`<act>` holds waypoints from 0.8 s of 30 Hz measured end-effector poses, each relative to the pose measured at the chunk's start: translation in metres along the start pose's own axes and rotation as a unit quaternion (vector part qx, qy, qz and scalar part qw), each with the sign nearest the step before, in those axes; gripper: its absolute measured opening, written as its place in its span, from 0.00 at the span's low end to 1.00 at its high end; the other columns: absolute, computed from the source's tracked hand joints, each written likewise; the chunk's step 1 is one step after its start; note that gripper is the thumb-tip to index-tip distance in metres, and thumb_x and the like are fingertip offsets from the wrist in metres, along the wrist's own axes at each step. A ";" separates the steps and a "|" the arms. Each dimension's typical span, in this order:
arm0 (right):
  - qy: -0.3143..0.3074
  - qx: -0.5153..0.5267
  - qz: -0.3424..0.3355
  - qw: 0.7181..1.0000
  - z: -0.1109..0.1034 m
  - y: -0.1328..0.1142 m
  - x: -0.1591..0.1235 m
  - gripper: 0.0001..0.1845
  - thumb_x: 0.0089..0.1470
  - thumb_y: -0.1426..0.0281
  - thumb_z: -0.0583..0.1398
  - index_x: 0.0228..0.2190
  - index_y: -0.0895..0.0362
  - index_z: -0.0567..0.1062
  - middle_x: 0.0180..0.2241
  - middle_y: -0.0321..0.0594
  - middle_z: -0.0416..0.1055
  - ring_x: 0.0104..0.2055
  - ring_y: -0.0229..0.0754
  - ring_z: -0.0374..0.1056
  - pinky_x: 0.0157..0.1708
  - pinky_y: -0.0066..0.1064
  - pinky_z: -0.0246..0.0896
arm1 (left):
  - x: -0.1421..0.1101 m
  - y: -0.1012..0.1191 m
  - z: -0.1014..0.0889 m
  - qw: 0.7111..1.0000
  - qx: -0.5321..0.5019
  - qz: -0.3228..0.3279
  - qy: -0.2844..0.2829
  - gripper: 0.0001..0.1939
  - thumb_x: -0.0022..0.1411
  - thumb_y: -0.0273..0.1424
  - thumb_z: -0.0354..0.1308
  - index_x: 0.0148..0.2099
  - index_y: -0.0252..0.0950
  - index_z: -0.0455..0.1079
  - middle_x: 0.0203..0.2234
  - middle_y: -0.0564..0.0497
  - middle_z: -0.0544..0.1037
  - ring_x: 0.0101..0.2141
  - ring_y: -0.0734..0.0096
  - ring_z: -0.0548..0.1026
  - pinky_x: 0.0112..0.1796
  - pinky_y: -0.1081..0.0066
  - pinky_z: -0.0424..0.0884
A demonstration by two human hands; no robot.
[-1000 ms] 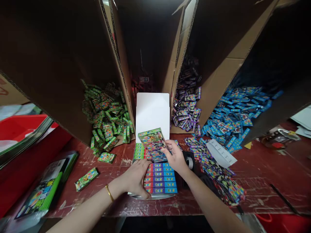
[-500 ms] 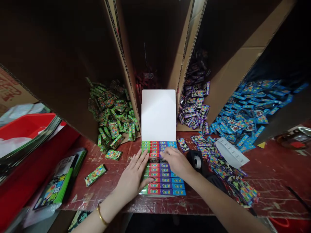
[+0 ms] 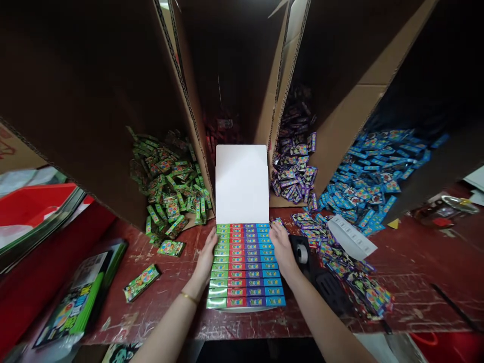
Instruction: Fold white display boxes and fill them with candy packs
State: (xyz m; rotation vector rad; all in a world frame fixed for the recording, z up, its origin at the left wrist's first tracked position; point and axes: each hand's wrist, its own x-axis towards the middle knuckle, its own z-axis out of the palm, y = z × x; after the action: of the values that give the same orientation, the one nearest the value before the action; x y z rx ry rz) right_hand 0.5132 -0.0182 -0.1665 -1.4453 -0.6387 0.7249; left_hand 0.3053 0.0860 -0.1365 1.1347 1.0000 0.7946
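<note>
An open display box (image 3: 245, 264) lies on the red worktable, filled edge to edge with rows of small packs in green, red, purple and blue columns. Its white lid (image 3: 242, 184) stands upright at the far end. My left hand (image 3: 207, 254) presses flat against the box's left side. My right hand (image 3: 282, 249) presses against its right side. Neither hand holds a loose pack.
Large cardboard cartons lie on their sides behind the box, spilling green packs (image 3: 168, 184), purple packs (image 3: 295, 169) and blue packs (image 3: 374, 179). A tape dispenser (image 3: 302, 254) sits by my right hand. A lone green pack (image 3: 141, 282) and a red bin (image 3: 34, 204) lie left.
The handful of packs my right hand held one second ago now sits in the box. Both hands moved from on top of the rows out to the box's two sides.
</note>
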 end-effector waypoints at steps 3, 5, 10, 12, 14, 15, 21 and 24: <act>-0.035 -0.007 -0.008 0.999 0.012 0.001 0.027 0.42 0.45 0.56 0.62 0.59 0.56 0.57 0.57 0.52 0.62 0.59 0.52 0.60 0.58 0.48 0.56 | 0.023 0.002 0.007 0.999 -0.009 0.015 -0.038 0.38 0.53 0.37 0.62 0.64 0.41 0.54 0.59 0.43 0.65 0.53 0.53 0.70 0.54 0.57 0.66; -0.062 -0.014 -0.019 0.998 0.011 -0.001 0.040 0.39 0.42 0.61 0.63 0.56 0.54 0.61 0.49 0.47 0.69 0.53 0.50 0.66 0.52 0.46 0.63 | 0.034 0.006 0.008 0.998 -0.008 0.043 -0.055 0.39 0.48 0.35 0.65 0.61 0.40 0.57 0.57 0.43 0.67 0.52 0.54 0.71 0.53 0.58 0.67; -0.083 -0.064 -0.069 0.992 -0.012 -0.015 0.051 0.16 0.48 0.63 0.57 0.38 0.56 0.74 0.46 0.49 0.69 0.48 0.51 0.68 0.51 0.51 0.63 | 0.043 0.019 -0.011 0.989 0.063 0.098 -0.086 0.25 0.50 0.43 0.63 0.49 0.36 0.69 0.55 0.42 0.69 0.57 0.50 0.65 0.57 0.49 0.60; -0.092 -0.084 -0.101 0.987 -0.028 -0.023 0.038 0.13 0.52 0.64 0.55 0.30 0.57 0.77 0.50 0.50 0.67 0.54 0.52 0.64 0.58 0.52 0.54 | 0.028 0.030 -0.026 0.982 0.110 0.114 -0.105 0.22 0.53 0.47 0.61 0.43 0.35 0.74 0.59 0.41 0.64 0.63 0.47 0.54 0.62 0.47 0.46; -0.161 -0.136 -0.144 0.967 -0.043 -0.032 0.009 0.18 0.57 0.64 0.51 0.30 0.55 0.79 0.56 0.47 0.65 0.61 0.50 0.57 0.63 0.50 0.44 | -0.001 0.041 -0.038 0.949 0.229 0.156 -0.153 0.23 0.59 0.48 0.54 0.46 0.38 0.75 0.64 0.45 0.56 0.66 0.50 0.41 0.63 0.47 0.33; -0.214 -0.184 -0.164 0.945 -0.050 -0.035 -0.010 0.19 0.60 0.64 0.49 0.36 0.54 0.79 0.59 0.44 0.62 0.64 0.48 0.53 0.65 0.49 0.42 | -0.019 0.045 -0.041 0.909 0.317 0.187 -0.194 0.24 0.62 0.48 0.50 0.53 0.40 0.71 0.65 0.47 0.52 0.66 0.53 0.38 0.63 0.46 0.30; -0.310 -0.488 -0.248 0.778 -0.050 -0.036 -0.101 0.65 0.34 0.57 0.72 0.64 0.60 0.45 0.67 0.58 0.31 0.68 0.63 0.28 0.64 0.58 0.38 | -0.105 0.025 -0.010 0.623 0.679 0.294 -0.254 0.62 0.44 0.50 0.68 0.68 0.26 0.37 0.65 0.30 0.43 0.64 0.43 0.42 0.60 0.45 0.53; -0.288 -0.546 -0.249 0.746 -0.042 -0.042 -0.098 0.48 0.43 0.74 0.68 0.62 0.60 0.54 0.66 0.58 0.39 0.68 0.60 0.34 0.63 0.54 0.44 | -0.105 0.024 0.008 0.568 0.738 0.303 -0.202 0.43 0.52 0.35 0.66 0.65 0.25 0.52 0.62 0.31 0.53 0.62 0.45 0.51 0.58 0.52 0.62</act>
State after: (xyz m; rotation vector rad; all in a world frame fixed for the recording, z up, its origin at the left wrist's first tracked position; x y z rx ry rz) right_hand 0.4853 -0.1201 -0.1220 -1.9283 -2.1087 0.3104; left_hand 0.2736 -0.0054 -0.0887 3.0869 0.7119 -0.0908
